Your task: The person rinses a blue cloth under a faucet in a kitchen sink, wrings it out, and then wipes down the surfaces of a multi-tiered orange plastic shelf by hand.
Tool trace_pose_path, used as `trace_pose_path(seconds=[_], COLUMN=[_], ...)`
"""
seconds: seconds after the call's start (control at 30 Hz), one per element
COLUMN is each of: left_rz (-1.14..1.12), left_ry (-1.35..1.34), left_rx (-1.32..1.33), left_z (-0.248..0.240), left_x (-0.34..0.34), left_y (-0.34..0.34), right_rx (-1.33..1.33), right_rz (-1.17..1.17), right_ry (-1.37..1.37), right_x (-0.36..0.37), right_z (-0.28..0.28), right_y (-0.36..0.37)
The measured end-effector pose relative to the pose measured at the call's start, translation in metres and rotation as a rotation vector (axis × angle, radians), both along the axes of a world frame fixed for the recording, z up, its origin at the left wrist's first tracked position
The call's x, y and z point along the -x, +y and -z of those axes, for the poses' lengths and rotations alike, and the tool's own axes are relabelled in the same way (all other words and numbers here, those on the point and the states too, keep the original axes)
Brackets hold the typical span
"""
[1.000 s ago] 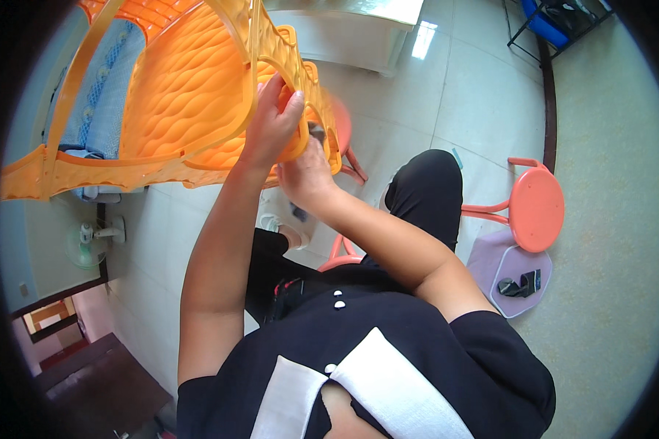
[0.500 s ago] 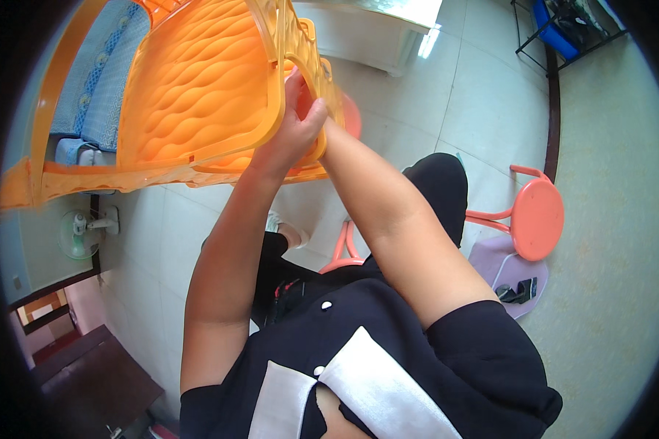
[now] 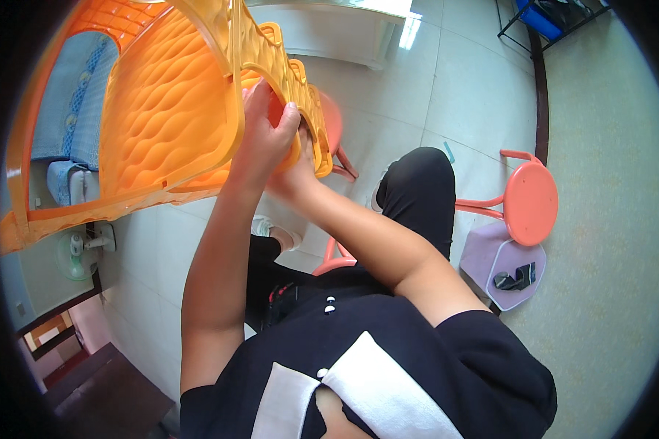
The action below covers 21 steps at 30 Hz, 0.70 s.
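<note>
Both hands are at an orange plastic rack [image 3: 165, 121] with wavy-textured panels, tilted at the upper left. My left hand [image 3: 269, 128] is closed on the rounded edge of the near panel. Its thumb points up, and its fingertips reach into the gap behind that edge. Just below and to the right, my right hand [image 3: 298, 167] grips the rack's lower edge, with its fingers partly hidden behind the plastic. Something red shows through the gap between the panels beside the left hand; I cannot make out what it is.
A coral stool [image 3: 531, 203] stands at the right beside a lilac bin [image 3: 518, 272] with dark items. Another coral stool [image 3: 330, 124] is partly behind the rack. A white table [image 3: 329, 33] stands at the far side. A small fan [image 3: 80, 252] is at the left.
The rack has shifted left in view, and both hands have moved with it. My right hand, mostly hidden before, now shows below the left one at the rack's edge.
</note>
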State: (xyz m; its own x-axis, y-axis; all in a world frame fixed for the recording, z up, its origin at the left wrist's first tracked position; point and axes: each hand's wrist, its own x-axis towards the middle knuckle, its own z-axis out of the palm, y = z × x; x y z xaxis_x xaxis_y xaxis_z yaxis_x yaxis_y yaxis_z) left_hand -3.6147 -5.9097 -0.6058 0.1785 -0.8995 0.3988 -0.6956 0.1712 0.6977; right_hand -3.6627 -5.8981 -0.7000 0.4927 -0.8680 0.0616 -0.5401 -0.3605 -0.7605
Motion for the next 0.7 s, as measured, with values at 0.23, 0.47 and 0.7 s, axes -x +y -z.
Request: trace_pose_path(seconds=[0.23, 0.47, 0.7], left_rz=[0.025, 0.043, -0.004], left_ry=[-0.031, -0.059, -0.044], left_rx=[-0.027, -0.011, -0.024], left_z=[-0.002, -0.007, -0.002], left_x=[-0.003, -0.002, -0.004], left_y=[-0.001, -0.001, 0.001], right_rx=[0.024, -0.012, 0.091], right_rz=[-0.069, -0.328, -0.515], right_ry=[-0.172, -0.143, -0.123], right_x=[-0.036, -0.041, -0.023], right_z=[0.028, 0.033, 0.026], right_y=[-0.061, -0.086, -0.077])
